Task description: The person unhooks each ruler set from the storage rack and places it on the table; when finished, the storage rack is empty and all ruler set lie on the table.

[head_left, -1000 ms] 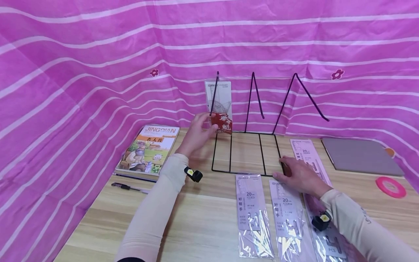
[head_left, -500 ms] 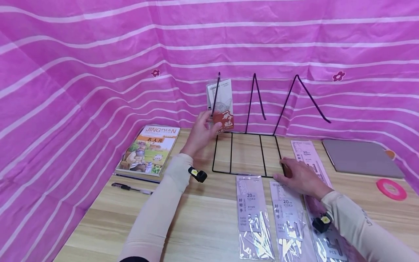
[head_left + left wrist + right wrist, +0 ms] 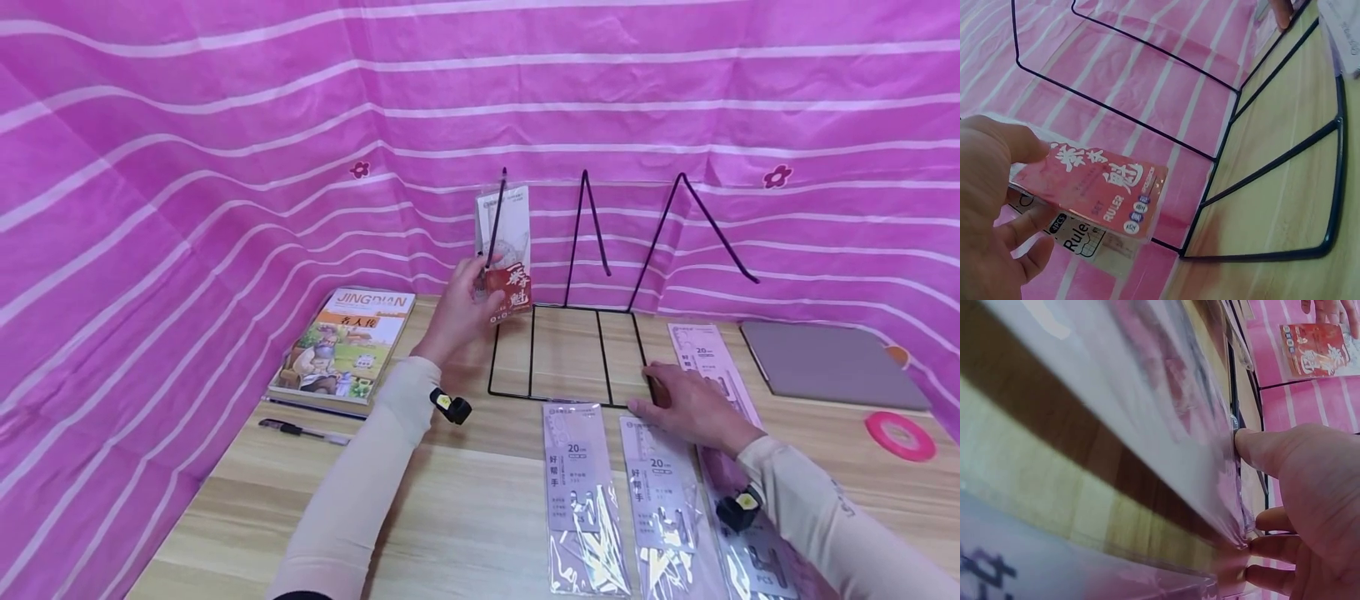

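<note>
Pinching a ruler packet [image 3: 514, 229] with left hand [image 3: 456, 315], gripping wire rack [image 3: 1337, 181] with right hand [image 3: 696, 408].

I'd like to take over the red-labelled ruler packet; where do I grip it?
Probably pinch the ruler packet by its right edge, coming from the right: it is flat and near upright, the left hand grips its left side, and the wire rack crosses that side.
</note>
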`<state>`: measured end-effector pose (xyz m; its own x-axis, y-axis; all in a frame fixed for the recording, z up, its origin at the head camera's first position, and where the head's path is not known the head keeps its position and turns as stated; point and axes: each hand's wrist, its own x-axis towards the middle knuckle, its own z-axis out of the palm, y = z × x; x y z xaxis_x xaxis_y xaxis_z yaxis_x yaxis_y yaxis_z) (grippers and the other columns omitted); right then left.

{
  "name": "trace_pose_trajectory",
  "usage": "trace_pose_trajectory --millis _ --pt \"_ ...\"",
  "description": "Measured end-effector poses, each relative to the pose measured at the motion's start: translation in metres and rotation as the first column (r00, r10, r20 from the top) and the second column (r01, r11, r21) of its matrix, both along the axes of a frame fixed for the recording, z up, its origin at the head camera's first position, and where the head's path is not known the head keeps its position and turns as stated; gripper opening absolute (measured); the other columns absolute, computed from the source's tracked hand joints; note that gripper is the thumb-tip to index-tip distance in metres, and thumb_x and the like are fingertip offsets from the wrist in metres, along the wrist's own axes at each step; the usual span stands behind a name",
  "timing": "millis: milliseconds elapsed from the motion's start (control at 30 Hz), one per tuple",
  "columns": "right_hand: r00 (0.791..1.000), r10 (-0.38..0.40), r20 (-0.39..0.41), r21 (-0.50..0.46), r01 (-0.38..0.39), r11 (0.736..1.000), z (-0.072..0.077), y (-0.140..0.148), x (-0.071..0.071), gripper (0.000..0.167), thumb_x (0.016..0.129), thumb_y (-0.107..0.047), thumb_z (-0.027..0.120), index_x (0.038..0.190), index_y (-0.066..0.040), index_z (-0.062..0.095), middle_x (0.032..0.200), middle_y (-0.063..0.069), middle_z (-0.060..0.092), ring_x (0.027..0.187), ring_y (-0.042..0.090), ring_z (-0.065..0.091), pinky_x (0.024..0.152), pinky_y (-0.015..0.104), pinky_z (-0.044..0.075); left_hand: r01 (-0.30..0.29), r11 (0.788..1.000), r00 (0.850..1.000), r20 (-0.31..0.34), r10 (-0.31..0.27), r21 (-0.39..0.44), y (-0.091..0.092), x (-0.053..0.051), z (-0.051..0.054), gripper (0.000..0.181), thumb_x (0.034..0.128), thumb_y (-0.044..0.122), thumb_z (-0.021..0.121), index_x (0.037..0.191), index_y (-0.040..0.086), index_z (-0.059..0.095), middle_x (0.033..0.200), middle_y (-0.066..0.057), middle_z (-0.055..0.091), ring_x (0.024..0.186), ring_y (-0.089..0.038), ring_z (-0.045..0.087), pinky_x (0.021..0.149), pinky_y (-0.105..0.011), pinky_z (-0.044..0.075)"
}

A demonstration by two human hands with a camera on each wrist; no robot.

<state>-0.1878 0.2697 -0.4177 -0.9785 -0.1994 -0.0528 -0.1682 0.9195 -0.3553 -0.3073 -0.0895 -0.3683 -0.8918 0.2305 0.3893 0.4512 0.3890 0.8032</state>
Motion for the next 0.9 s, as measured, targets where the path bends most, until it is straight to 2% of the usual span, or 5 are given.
trace_pose_trajectory --millis 133,267,467,700,900 --pt "1.0 0.005 0.006 0.007 -0.005 1.0 0.001 0.002 -0.001 0.088 0.095 -0.062 0.069 0.152 0.002 0.049 0.151 0.033 0.053 0.137 0.057 0.049 0.11 0.074 0.038 0.033 0.997 0.999 -0.017 -0.035 -0.065 -0.002 0.006 0.005 0.069 0.0975 0.0 0.069 0.157 0.026 0.048 0.133 -0.012 0.052 0.111 -0.027 0.066 0.095 -0.037 0.062" --pt "1.0 0.003 0.009 0.005 -0.003 1.0 0.0 0.003 -0.001 0.087 0.096 -0.06 0.069 0.152 0.002 0.048 0.15 0.033 0.053 0.137 0.056 0.05 0.11 0.074 0.039 0.068 0.992 0.997 -0.024 -0.071 -0.107 -0.001 0.014 0.012 0.073 0.0988 -0.003 0.065 0.162 0.025 0.042 0.132 -0.014 0.053 0.104 -0.028 0.068 0.09 -0.034 0.063" --pt "1.0 0.01 0.005 -0.001 -0.01 1.0 -0.001 0.003 -0.002 0.086 0.096 -0.06 0.069 0.152 0.002 0.049 0.148 0.032 0.055 0.135 0.055 0.052 0.109 0.074 0.04 0.093 0.993 0.995 -0.02 -0.095 -0.079 -0.003 0.022 0.02 0.073 0.1004 -0.004 0.062 0.164 0.022 0.038 0.127 -0.015 0.06 0.102 -0.027 0.067 0.092 -0.036 0.061" --pt "1.0 0.015 0.002 0.006 -0.015 1.0 -0.001 0.001 -0.002 0.087 0.096 -0.061 0.068 0.152 0.002 0.049 0.151 0.033 0.052 0.138 0.056 0.049 0.111 0.076 0.036 0.071 0.995 0.997 0.028 -0.07 -0.068 -0.019 0.038 0.021 0.069 0.1022 0.001 0.061 0.164 0.023 0.038 0.132 -0.011 0.061 0.101 -0.025 0.064 0.085 -0.038 0.06" --pt "1.0 0.023 -0.013 0.011 -0.023 1.0 0.001 0.001 0.0 0.086 0.096 -0.06 0.068 0.151 0.003 0.049 0.151 0.033 0.053 0.136 0.057 0.05 0.109 0.075 0.039 0.056 0.994 0.998 0.033 -0.053 -0.095 -0.035 0.057 0.021 0.072 0.1014 0.003 0.062 0.161 0.037 0.041 0.132 -0.002 0.061 0.096 -0.02 0.062 0.075 -0.035 0.061"
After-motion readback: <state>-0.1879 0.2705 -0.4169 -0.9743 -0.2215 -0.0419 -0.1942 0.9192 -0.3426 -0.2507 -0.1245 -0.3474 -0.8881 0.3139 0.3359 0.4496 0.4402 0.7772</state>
